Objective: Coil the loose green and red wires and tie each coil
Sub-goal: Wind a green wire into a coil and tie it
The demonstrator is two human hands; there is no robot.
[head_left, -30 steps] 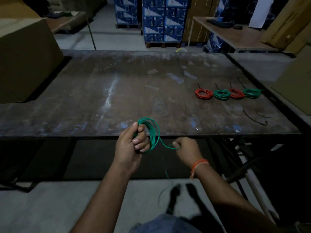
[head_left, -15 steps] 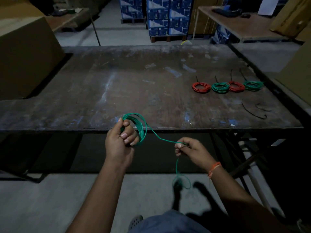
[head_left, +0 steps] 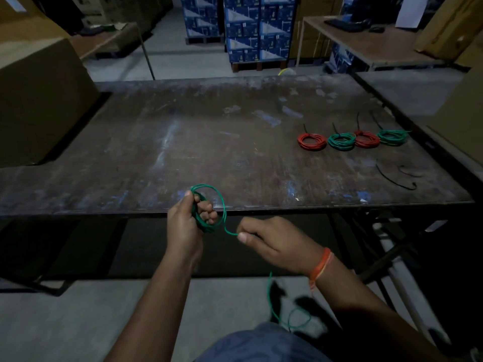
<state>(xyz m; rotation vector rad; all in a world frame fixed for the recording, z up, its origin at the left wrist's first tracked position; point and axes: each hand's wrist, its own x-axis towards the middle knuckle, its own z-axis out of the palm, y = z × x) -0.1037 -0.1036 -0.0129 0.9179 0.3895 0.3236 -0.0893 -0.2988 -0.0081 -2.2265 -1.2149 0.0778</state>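
Left hand [head_left: 187,226] fingers curled round green wire coil [head_left: 209,212] at near tabletop [head_left: 183,152] edge; right hand [head_left: 271,244] pinching its loose strand, tail trailing to floor. Four tied coils [head_left: 351,139] far right.

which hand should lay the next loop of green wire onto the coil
Right. The right hand already pinches the loose green wire just beside the coil, with slack trailing below. The left hand is occupied gripping the coil.

A warehouse: stacked blue cartons [head_left: 257,27] on a pallet [head_left: 257,66], big cardboard boxes [head_left: 39,100], worn worktable [head_left: 209,142], concrete floor [head_left: 183,56].
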